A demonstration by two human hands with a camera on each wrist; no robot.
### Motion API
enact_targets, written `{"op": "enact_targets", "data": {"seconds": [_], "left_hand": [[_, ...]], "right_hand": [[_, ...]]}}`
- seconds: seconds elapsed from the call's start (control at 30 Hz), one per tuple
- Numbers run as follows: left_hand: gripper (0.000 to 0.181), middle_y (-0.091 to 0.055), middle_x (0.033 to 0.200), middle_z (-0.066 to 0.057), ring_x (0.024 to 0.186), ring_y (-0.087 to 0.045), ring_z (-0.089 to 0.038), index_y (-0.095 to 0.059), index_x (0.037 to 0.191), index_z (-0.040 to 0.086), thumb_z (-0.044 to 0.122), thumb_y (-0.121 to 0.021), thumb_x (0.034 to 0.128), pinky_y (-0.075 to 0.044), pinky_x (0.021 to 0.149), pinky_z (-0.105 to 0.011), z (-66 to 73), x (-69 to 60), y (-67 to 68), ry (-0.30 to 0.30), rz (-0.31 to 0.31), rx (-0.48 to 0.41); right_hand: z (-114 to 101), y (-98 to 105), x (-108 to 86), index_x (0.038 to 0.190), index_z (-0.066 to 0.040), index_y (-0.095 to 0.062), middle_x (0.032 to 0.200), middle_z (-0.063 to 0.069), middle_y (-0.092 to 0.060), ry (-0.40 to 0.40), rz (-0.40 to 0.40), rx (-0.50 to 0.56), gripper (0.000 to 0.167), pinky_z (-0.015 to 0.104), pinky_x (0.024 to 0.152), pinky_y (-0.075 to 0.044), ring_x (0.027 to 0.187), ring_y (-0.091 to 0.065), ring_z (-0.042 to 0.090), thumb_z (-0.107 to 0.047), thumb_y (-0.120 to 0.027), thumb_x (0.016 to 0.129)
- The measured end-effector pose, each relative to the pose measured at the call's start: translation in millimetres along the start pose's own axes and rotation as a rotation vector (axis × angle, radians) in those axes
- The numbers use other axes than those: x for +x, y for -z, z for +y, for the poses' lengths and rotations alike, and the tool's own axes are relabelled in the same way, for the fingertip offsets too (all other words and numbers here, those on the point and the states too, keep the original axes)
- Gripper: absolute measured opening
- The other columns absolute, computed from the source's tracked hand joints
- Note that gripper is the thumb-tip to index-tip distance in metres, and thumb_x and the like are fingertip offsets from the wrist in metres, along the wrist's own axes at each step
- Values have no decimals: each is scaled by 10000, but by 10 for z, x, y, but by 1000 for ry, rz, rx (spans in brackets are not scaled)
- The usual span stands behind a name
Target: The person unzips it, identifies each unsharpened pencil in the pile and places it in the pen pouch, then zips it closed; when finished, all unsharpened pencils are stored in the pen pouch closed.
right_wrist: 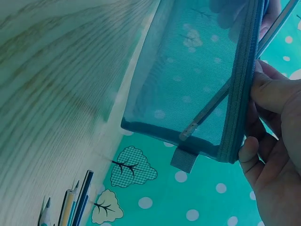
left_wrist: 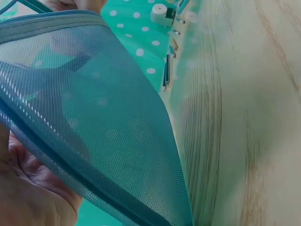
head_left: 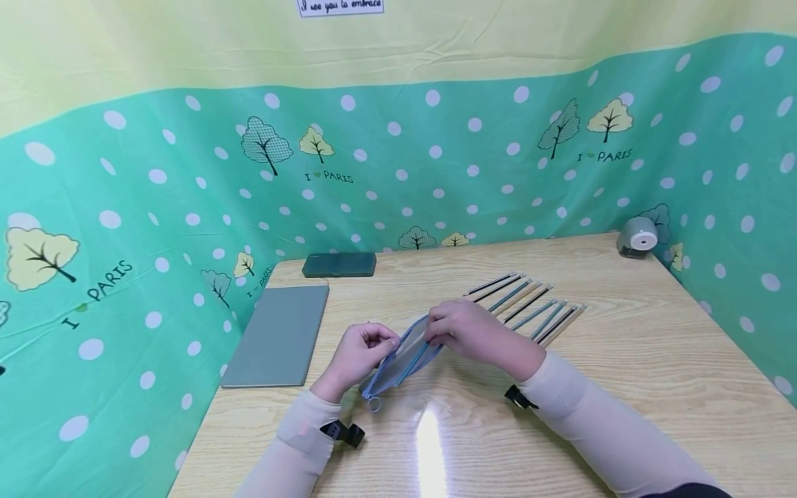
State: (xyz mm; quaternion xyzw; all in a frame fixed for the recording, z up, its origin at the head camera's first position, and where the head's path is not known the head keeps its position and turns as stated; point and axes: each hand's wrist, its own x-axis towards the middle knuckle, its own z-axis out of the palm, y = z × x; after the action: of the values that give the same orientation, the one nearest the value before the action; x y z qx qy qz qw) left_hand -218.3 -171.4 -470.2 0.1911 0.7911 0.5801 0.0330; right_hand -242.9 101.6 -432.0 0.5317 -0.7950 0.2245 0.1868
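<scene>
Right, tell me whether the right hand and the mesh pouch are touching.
Touching. The right wrist view shows it: the right hand has its thumb against the zipped edge of the mesh pouch.

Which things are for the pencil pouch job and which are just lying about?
Seem part of the job:
blue mesh pouch, held by left hand and right hand
blue pencil slanting across it
row of pencils, probably

Just lying about:
dark green case
flat grey board
small whitish gadget

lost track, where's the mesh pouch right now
In the head view, the mesh pouch is between the left hand and right hand, left of the laid-out pencils.
</scene>
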Motion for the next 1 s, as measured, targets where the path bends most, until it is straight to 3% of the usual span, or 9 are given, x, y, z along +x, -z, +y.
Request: {"op": "enact_targets", "data": {"seconds": [0.43, 0.67, 1.0], "left_hand": [[102, -687, 742, -78, 527, -484, -63, -794, 986, 45, 125, -732, 993, -421, 488, -212, 10, -13, -23, -8, -50, -20], [88, -645, 703, -26, 518, -468, -65, -796, 995, 43, 94, -724, 995, -401, 487, -206, -4, -10, -29, 11, -37, -31], [108, -658, 737, -46, 515, -465, -55, -794, 1027, 13, 84, -719, 997, -395, 485, -208, -8, -4, -16, 9, -23, -17]], "right_hand": [[-84, -59, 3, 894, -216, -829, 880, -82, -675, -61, -83, -210, 143, 289, 648, -448, 797, -652, 101, -120, -901, 817], [-96, -98, -3, 893, -182, -835, 870, -73, -667, -71, -76, -202, 136, 287, 663, -471, 770, -638, 97, -122, -915, 802], [-67, -61, -7, 862, -179, -813, 845, -83, -650, -55, -30, -186, 141, 298, 650, -471, 754, -645, 94, -102, -915, 802]]}}
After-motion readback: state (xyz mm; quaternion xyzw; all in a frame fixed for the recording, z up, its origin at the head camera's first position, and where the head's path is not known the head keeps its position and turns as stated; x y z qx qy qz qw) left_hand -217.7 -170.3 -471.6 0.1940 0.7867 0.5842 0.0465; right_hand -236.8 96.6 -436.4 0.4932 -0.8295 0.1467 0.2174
